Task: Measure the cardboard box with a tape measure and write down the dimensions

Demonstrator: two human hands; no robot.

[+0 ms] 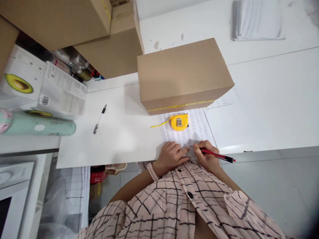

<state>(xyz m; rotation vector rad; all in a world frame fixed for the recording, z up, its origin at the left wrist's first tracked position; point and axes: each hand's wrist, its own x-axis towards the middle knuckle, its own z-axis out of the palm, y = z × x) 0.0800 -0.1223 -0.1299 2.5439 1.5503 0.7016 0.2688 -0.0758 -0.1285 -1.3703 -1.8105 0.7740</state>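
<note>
1 central carton (184, 71) hides its contents; right hand (206, 158) grips a pen (214, 153), left hand (171, 156) lies loosely spread.

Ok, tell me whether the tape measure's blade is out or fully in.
Out, by a short length: the yellow blade sticks out from the tape measure.

A carton (184, 74) blocks straight ahead (tape measure (178, 122) nearer); the tabletop (264, 113) rightward offers passage.

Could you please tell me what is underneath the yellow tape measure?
The tape measure lies on a sheet of paper with rows of writing; its tape sticks out past the sheet's left edge over the white table. Whatever lies directly beneath the tape measure is covered.
</note>
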